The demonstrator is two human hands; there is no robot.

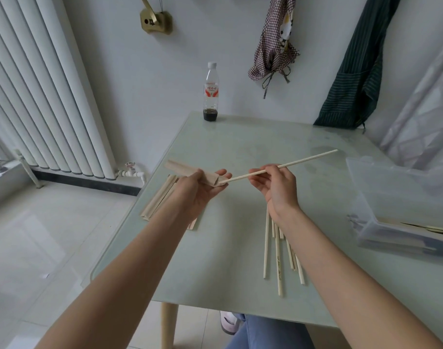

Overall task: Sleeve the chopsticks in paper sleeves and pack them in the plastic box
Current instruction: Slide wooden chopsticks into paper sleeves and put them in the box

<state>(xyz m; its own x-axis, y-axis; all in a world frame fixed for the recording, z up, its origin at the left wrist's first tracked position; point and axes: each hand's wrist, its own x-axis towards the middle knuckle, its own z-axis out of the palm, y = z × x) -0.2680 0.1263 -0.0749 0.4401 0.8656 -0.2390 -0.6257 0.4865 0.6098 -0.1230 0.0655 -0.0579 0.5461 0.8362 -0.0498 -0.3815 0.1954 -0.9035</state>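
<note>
My left hand (202, 188) holds a brown paper sleeve (187, 171) above the table, its open mouth facing right. My right hand (276, 187) pinches a pale wooden chopstick (306, 161) near its lower end; the tip sits at the sleeve's mouth and the long end points up and right. Several loose chopsticks (278, 253) lie on the table below my right wrist. A pile of paper sleeves (160, 200) lies near the table's left edge, partly under my left forearm. The clear plastic box (401, 222) stands at the right with sleeved chopsticks (432, 229) inside.
A glass-topped table (240, 152) holds everything. At its far edge stands a plastic bottle (211, 94) with dark liquid at the bottom. A white radiator (39, 91) lines the left wall. Aprons (276, 41) hang on the back wall. My knees show below the near edge.
</note>
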